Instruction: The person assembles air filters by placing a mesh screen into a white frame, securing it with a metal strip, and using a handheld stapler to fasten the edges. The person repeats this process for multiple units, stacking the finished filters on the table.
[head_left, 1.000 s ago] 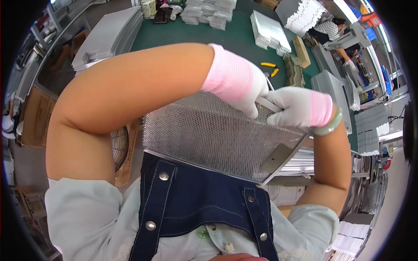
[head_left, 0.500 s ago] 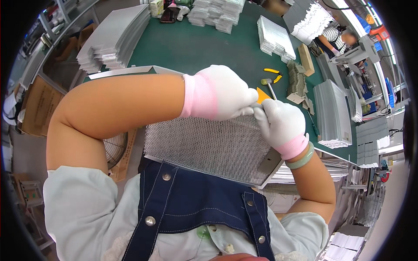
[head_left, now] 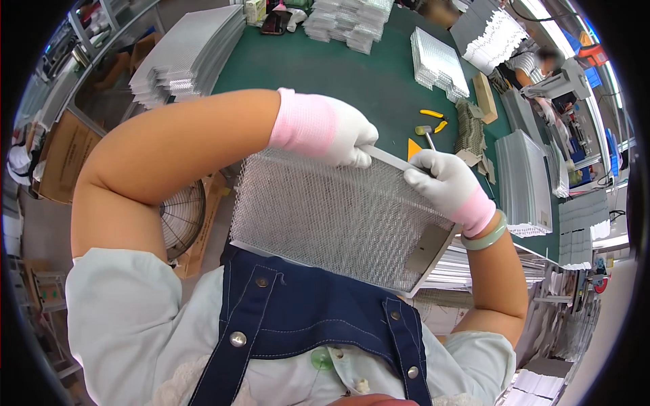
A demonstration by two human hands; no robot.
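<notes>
Head view: mesh panel (head_left: 325, 213), silver, framed, directly in front of the wearer, near edge against the dark apron (head_left: 318, 314). From both grips it lies back toward the body; long axis runs left to right, right end tipped nearer the wearer. Left hand (head_left: 349, 139) around the middle of the far edge, fingers curled tight over the rim strip (head_left: 391, 160). Right hand (head_left: 443, 181) closer to the far right corner, thumb and fingers pinched on the same strip, no gap seen. Short bare length of strip between the gloves. Flat plate (head_left: 428, 247) at the panel's right end. Cannot tell whether the table bears any weight. Surface beyond: green tabletop (head_left: 318, 78); yellow-handled pliers (head_left: 432, 114), mallet (head_left: 424, 130) and orange piece (head_left: 414, 148) just beyond the right hand. Stacked sheets (head_left: 193, 51) far left; fan (head_left: 183, 220) below left elbow; co-worker (head_left: 525, 64) far right.
</notes>
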